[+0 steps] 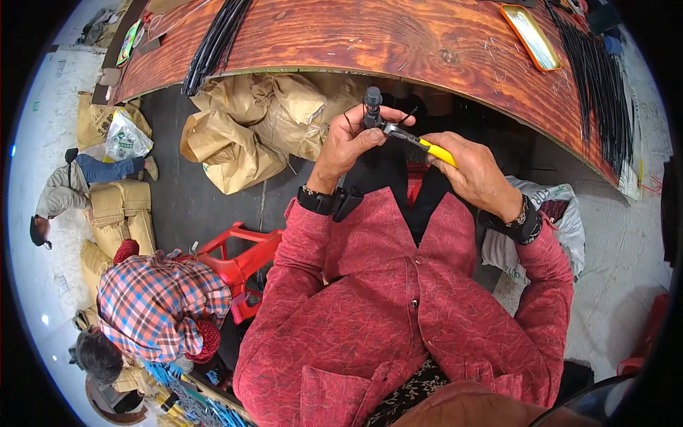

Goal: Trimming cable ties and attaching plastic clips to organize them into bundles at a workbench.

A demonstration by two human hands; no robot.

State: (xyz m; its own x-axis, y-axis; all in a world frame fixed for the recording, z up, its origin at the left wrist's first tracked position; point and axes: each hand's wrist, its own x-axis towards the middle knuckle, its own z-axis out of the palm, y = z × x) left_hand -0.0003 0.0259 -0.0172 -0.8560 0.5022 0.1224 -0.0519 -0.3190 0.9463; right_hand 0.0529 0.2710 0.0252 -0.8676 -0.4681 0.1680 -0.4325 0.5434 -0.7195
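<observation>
In front of my chest, just off the near edge of the wooden table, both my hands work close together. My left hand pinches a small black fitting with a round knobbed top. Thin dark ends stick out on either side of it. Wrapped in my right hand is a pair of pliers with a yellow handle. The metal head of the pliers meets the fitting beside my left thumb. Whether its jaws grip the fitting or only touch it, I cannot tell.
On the table lie black strip bundles at left and right, plus an orange-rimmed tin of thin pieces. Brown paper sacks sit below the table. A red stool and a person in a checked shirt are at left.
</observation>
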